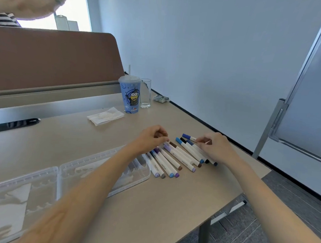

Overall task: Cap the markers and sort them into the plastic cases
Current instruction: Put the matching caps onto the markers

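Note:
Several white markers (180, 157) with blue, purple, brown and black caps lie side by side in a row on the beige table (151, 199). My left hand (152, 137) hovers with curled fingers over the left end of the row, touching the cap ends. My right hand (213, 146) rests on the right end of the row, its fingers pinching a blue-capped marker (188, 137) that lies apart at the back. An open clear plastic case (104, 161) sits left of the markers, partly hidden by my left forearm.
A second clear case (20, 191) lies at the near left. A blue cartoon cup with a straw (131, 97), a glass (146, 93), a tissue (105, 116) and a small packet (161, 98) stand farther back. A whiteboard stand (274, 126) is at the right; another person's arm (28, 2) shows at top left.

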Demonstrator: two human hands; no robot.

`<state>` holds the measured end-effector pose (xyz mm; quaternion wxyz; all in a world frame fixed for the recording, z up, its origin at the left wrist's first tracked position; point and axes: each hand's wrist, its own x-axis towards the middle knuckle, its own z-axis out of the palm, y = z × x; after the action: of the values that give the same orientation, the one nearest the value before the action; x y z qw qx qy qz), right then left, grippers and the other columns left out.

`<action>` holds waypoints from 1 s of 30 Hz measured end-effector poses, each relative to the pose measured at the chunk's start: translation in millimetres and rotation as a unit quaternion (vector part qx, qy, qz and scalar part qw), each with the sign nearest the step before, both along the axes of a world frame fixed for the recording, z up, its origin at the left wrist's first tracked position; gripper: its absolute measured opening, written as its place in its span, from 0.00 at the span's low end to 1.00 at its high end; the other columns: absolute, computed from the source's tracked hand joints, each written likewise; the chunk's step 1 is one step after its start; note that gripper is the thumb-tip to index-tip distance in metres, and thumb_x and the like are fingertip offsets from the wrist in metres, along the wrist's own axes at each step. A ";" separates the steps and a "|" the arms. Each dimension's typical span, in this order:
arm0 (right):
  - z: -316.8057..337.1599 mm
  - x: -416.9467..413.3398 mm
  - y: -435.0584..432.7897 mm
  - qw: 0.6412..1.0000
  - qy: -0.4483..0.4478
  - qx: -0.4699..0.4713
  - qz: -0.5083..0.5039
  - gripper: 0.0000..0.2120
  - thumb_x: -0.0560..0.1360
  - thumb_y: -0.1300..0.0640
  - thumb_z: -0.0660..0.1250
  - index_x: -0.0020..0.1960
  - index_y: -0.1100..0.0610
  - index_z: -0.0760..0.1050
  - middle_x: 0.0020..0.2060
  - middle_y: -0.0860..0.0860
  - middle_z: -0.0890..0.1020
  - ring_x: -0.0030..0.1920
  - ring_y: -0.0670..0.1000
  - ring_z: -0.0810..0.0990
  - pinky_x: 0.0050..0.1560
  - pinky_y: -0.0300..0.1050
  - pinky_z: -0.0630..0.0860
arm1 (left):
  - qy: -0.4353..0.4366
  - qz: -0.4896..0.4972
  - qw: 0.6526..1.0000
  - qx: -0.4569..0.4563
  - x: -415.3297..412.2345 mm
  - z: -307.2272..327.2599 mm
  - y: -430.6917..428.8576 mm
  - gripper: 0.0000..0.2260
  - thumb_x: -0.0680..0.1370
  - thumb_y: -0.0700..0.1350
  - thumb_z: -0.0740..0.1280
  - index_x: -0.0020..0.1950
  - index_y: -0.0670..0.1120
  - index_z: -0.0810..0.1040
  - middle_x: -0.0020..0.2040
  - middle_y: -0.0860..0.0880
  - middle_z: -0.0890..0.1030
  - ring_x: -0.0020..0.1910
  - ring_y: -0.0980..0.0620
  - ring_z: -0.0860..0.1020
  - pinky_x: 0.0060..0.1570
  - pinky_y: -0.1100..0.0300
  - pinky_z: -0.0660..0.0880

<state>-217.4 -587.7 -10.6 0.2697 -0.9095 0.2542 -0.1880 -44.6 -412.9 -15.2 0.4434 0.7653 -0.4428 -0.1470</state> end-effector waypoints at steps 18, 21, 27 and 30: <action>0.9 3.9 -13.3 0.994 0.100 -0.007 0.045 0.09 0.79 0.58 0.64 0.53 0.48 0.79 0.50 0.46 0.79 0.50 0.44 0.76 0.50 0.37 0.70 | -0.028 0.036 0.995 0.092 11.1 5.0 -2.1 0.03 0.81 0.44 0.62 0.54 0.49 0.70 0.52 0.49 0.82 0.53 0.51 0.79 0.54 0.56 0.76; 5.7 0.1 -10.5 0.993 0.106 0.000 0.056 0.08 0.78 0.57 0.64 0.49 0.45 0.78 0.47 0.44 0.79 0.50 0.45 0.76 0.49 0.38 0.71 | -0.012 0.028 0.995 0.096 9.6 8.1 -4.5 0.04 0.81 0.44 0.62 0.55 0.48 0.70 0.51 0.49 0.82 0.52 0.50 0.79 0.54 0.55 0.77; 11.2 8.9 30.4 0.990 0.045 -0.057 0.120 0.06 0.75 0.46 0.67 0.49 0.45 0.80 0.45 0.40 0.79 0.44 0.43 0.76 0.42 0.36 0.70 | 0.023 0.027 0.997 0.065 12.0 6.4 1.8 0.04 0.80 0.44 0.63 0.55 0.48 0.71 0.51 0.50 0.82 0.53 0.51 0.79 0.53 0.57 0.77; 7.9 21.3 50.5 0.977 0.109 -0.106 0.152 0.08 0.74 0.45 0.68 0.50 0.46 0.81 0.46 0.41 0.79 0.44 0.43 0.76 0.40 0.38 0.69 | 0.020 0.039 0.998 0.035 15.0 4.6 11.5 0.06 0.80 0.45 0.64 0.56 0.47 0.73 0.49 0.51 0.83 0.52 0.52 0.79 0.58 0.56 0.74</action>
<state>-196.2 -537.2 -2.7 0.1677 -0.9760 0.1199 -0.0705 -29.6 -401.4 -10.6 0.4305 0.7940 -0.3982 -0.1601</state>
